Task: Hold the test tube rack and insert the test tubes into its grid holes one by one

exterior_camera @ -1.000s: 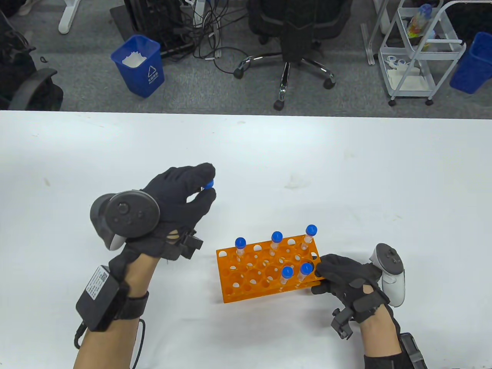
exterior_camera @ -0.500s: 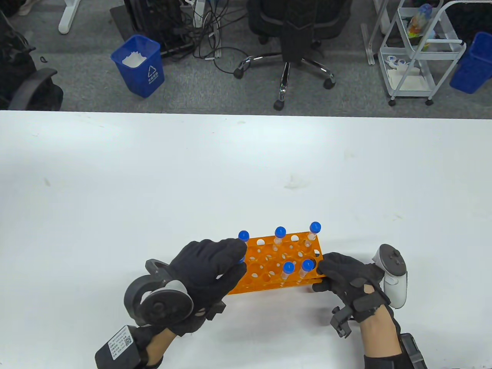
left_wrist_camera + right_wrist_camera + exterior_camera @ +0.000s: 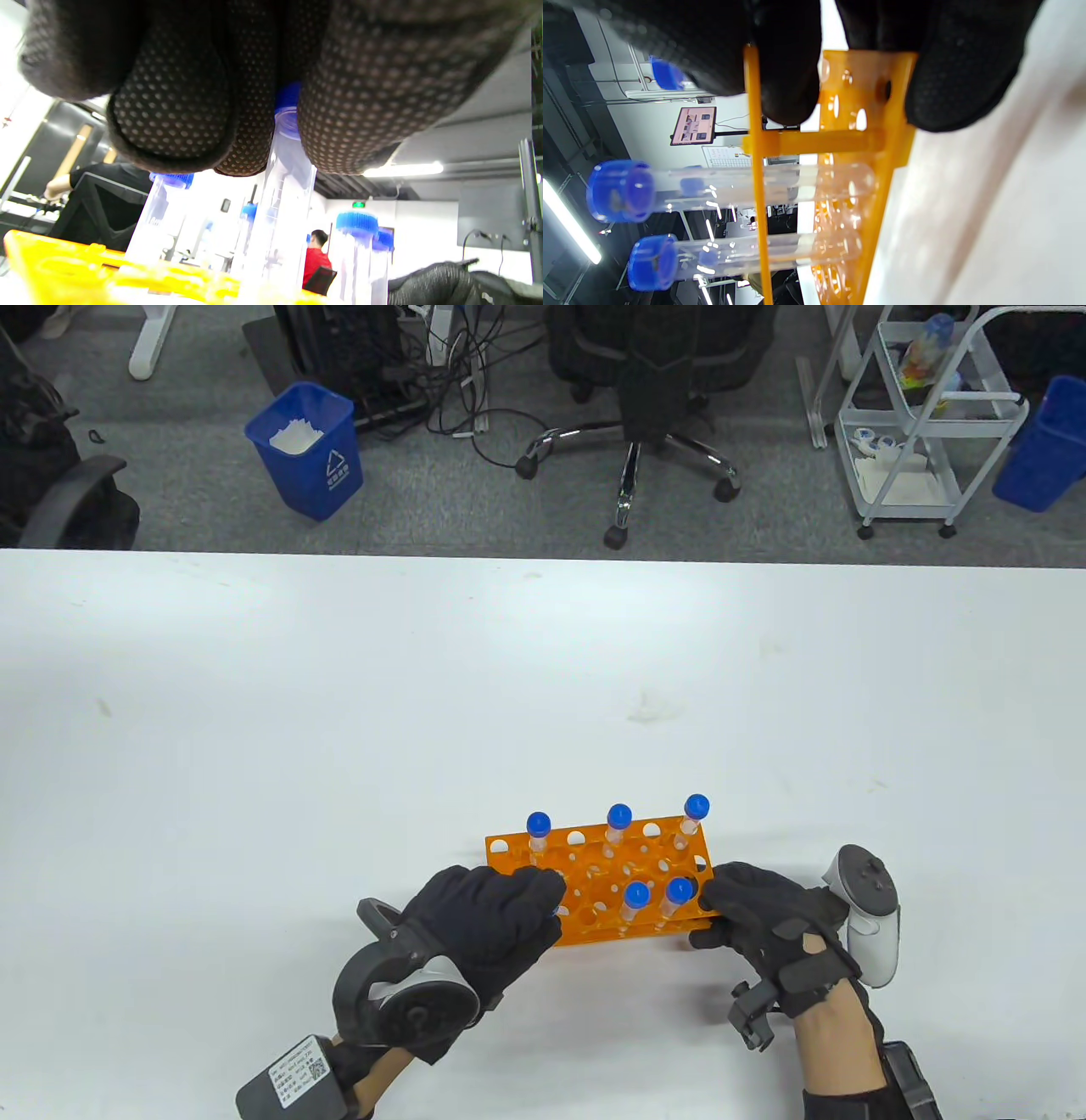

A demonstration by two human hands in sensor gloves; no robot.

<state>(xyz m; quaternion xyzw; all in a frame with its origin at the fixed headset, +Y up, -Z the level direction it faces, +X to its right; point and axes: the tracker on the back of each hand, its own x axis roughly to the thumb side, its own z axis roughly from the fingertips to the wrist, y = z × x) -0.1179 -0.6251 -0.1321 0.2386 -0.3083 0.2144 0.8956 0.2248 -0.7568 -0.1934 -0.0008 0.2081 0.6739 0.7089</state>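
Note:
An orange test tube rack (image 3: 594, 875) lies near the table's front edge, with several blue-capped clear tubes (image 3: 619, 823) standing in it. My right hand (image 3: 708, 912) grips the rack's right end; in the right wrist view its fingers (image 3: 785, 55) clamp the rack's end plates (image 3: 823, 140) beside two racked tubes (image 3: 712, 186). My left hand (image 3: 543, 899) hovers over the rack's front left part. In the left wrist view its fingers (image 3: 178, 106) pinch the blue cap of a clear tube (image 3: 282, 199) that stands upright with its lower end at the rack (image 3: 85, 271).
The white table (image 3: 339, 687) stretches far to the left and back. Beyond its far edge are a blue bin (image 3: 305, 449), an office chair (image 3: 653, 390), a white cart (image 3: 925, 415) and a second blue bin (image 3: 1044, 441).
My left hand carried the blue-capped tube from the left of the table over to the rack's front left part and lowered it there. My right hand kept its grip; the rack shifted slightly.

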